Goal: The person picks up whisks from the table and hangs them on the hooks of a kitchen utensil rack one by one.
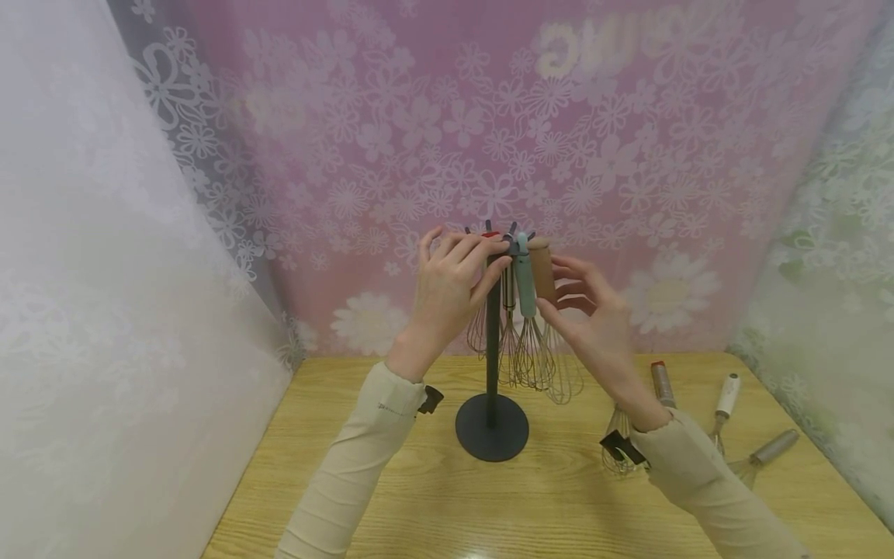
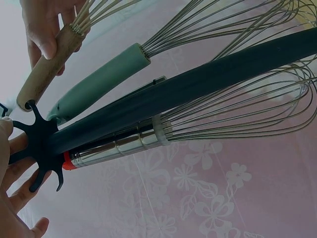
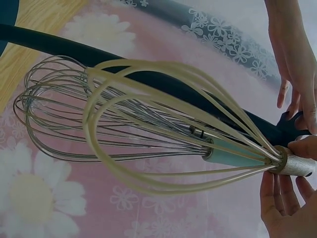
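A dark whisk stand (image 1: 492,357) with a round base stands upright on the table. At its top my left hand (image 1: 454,283) holds the ring of hooks (image 2: 42,141) between thumb and fingers. My right hand (image 1: 594,318) pinches the wooden handle of a whisk (image 1: 542,272), whose pale loops (image 3: 148,183) point down. In the left wrist view the handle's end meets one hook; whether it is hooked on cannot be told. Beside it hangs a whisk with a teal handle (image 2: 101,84). A metal-handled whisk with a red end (image 2: 119,148) hangs behind the pole.
To the right on the wooden table (image 1: 314,473) lie a red-tipped grey-handled whisk (image 1: 662,384), a white-handled whisk (image 1: 728,396) and another grey-handled whisk (image 1: 774,448). The right forearm partly covers them. Flowered curtains (image 1: 419,140) enclose the back and both sides.
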